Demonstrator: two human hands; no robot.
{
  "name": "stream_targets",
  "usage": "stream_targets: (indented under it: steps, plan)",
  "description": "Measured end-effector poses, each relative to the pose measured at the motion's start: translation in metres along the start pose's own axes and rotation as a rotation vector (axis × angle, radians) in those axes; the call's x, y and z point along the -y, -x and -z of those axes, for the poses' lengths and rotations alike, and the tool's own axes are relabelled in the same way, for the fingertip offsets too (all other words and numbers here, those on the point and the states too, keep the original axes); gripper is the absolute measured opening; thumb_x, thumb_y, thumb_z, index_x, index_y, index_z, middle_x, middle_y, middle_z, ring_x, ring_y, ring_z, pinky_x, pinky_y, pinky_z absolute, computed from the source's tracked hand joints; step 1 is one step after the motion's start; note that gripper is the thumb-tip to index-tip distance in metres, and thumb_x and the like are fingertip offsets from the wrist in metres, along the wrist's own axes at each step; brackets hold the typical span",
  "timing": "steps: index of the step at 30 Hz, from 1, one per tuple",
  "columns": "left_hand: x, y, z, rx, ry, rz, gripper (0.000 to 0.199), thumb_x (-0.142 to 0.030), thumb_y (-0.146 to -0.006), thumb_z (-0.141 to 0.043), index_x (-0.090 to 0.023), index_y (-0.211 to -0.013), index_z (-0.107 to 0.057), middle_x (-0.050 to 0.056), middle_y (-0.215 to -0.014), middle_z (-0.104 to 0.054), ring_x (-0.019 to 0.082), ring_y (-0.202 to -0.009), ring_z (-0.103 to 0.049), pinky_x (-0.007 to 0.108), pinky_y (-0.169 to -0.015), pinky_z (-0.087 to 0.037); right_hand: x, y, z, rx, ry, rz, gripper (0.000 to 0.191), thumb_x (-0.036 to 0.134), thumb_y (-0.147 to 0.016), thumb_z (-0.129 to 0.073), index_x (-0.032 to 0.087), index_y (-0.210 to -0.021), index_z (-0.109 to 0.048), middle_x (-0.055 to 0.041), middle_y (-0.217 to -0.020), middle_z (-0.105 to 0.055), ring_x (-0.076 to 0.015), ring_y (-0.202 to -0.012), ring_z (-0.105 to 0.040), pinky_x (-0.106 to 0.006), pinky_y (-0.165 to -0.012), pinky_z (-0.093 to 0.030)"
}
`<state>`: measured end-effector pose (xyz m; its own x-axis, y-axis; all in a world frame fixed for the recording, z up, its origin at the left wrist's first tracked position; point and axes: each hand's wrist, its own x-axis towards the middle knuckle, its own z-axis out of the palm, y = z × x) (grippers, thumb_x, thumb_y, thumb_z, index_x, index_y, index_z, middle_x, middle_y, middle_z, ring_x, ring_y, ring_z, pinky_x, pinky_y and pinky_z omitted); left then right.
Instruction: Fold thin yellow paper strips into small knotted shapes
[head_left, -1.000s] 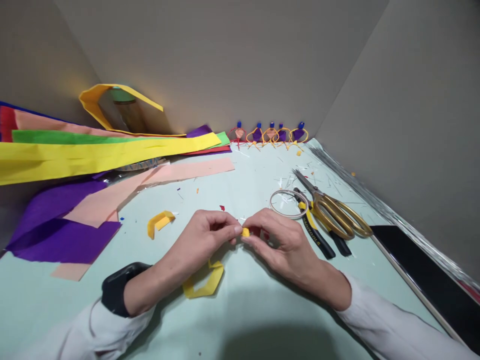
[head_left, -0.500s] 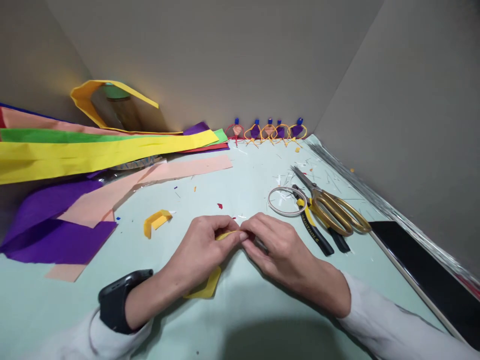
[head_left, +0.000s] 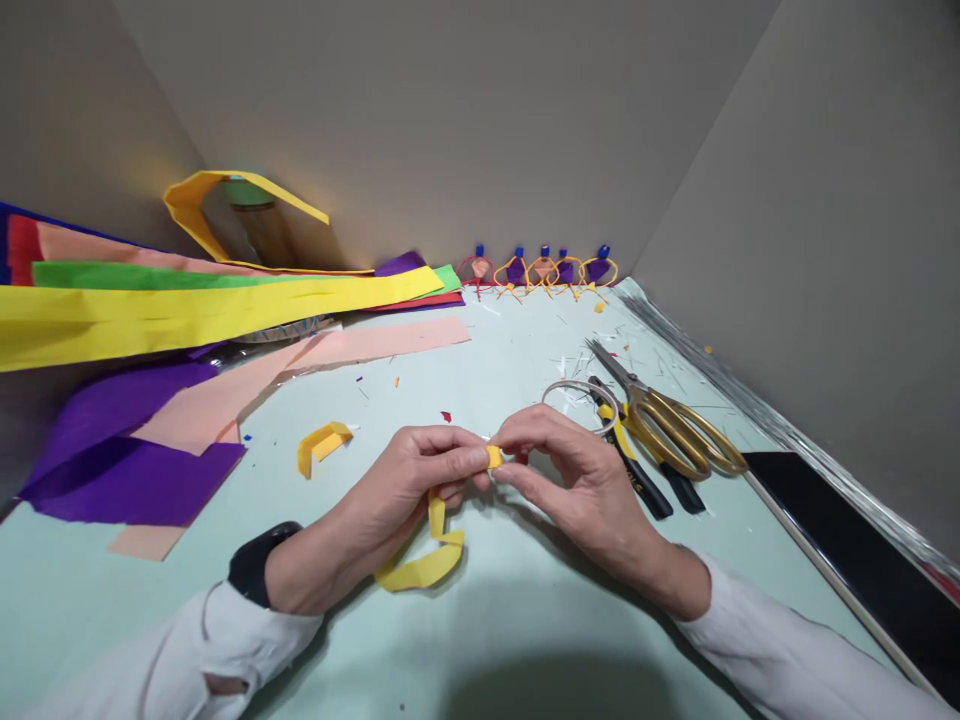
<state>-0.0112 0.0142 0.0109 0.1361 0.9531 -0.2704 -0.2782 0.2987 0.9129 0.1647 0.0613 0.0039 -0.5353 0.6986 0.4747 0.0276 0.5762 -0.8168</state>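
Observation:
In front of me, my left hand (head_left: 401, 475) pinches a yellow crepe paper strip (head_left: 429, 568) between thumb and fingers. A small folded end of the strip sticks out past my left thumb. My right hand (head_left: 589, 485) has its thumb and index fingertips closed about that end. Below my left hand the strip's tail hangs down and curls on the table. A short bent piece of yellow-orange paper (head_left: 326, 443) lies left of my hands. The palm side of my left hand is hidden.
Gold-handled scissors (head_left: 671, 425), black-and-yellow pliers (head_left: 637, 470) and a wire ring (head_left: 555, 385) lie to the right, beside a black flat device (head_left: 847, 540). Wires (head_left: 720, 390) run along the right wall. Colored paper strips (head_left: 225, 315) fill the left. Several small figures (head_left: 517, 268) stand at the back.
My left fingers have turned, so the folded yellow end now shows between my hands. More of the strip's tail shows below. My right fingers have spread slightly. The view has shifted a little.

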Motion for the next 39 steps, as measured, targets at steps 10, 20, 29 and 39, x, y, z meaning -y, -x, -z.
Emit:
stream_targets:
  steps: [10,20,29,39]
  plan:
    - [-0.013,0.001,0.009,0.028,-0.224,-0.002,0.013,-0.028,-0.071,-0.076,-0.015,-0.068,-0.073,0.0,-0.059,-0.06,0.01,-0.057,-0.044,0.025,-0.056,-0.029,0.002,0.001,0.0,0.047,0.107,0.124,0.005,0.017,-0.087,-0.064,0.02,-0.09,-0.062,-0.0023,-0.081,-0.062,-0.0144,-0.074,-0.057,-0.029,-0.068,-0.047]
    - [-0.016,0.002,0.01,0.046,-0.255,0.002,0.015,-0.029,-0.074,-0.073,-0.015,-0.07,-0.071,-0.002,-0.06,-0.059,0.009,-0.058,-0.042,0.024,-0.058,-0.03,0.001,0.002,0.0,0.041,0.135,0.18,0.005,0.012,-0.085,-0.064,0.014,-0.089,-0.063,-0.0034,-0.08,-0.063,-0.0123,-0.074,-0.058,-0.025,-0.069,-0.047]
    - [-0.019,0.004,0.001,-0.057,-0.468,-0.059,0.02,-0.032,-0.072,-0.07,-0.014,-0.065,-0.067,-0.003,-0.055,-0.054,0.01,-0.054,-0.04,0.026,-0.056,-0.032,-0.007,0.004,0.0,0.101,0.297,0.246,0.008,0.009,-0.086,-0.059,0.014,-0.092,-0.061,-0.0053,-0.082,-0.062,-0.014,-0.075,-0.055,-0.026,-0.068,-0.045]
    - [-0.007,0.006,-0.006,-0.134,-0.729,-0.133,0.021,-0.03,-0.081,-0.056,-0.015,-0.07,-0.066,-0.002,-0.06,-0.055,0.011,-0.058,-0.042,0.025,-0.055,-0.032,-0.009,0.008,-0.002,0.194,0.68,0.288,0.011,0.014,-0.09,-0.053,0.014,-0.093,-0.063,-0.0067,-0.085,-0.061,-0.0187,-0.077,-0.053,-0.033,-0.071,-0.04]
